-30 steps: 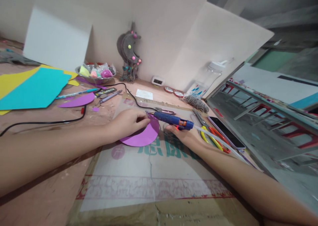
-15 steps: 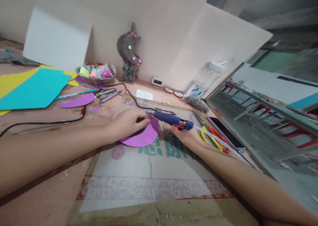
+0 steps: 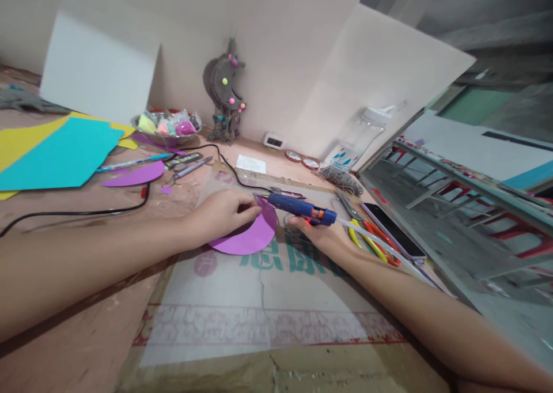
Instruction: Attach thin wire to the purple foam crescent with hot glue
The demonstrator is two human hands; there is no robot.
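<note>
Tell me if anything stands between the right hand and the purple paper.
Only the blue glue gun, held in the right hand, its nozzle beside the left hand near the far edge of the purple paper. No other obstacle is clearly visible there.

Grey crescent ornament near the wall, white-lidded clear bottle, dark-screened phone

The paper piece is just left of the glue gun, both over the board on the tabletop. Right of the glue gun lie the scissors, then the phone. Behind it sit two spools and the clock; behind and right, the twine and the bottle. Behind and left are the moon ornament, the dish and, farthest left, the card sheets.
</note>
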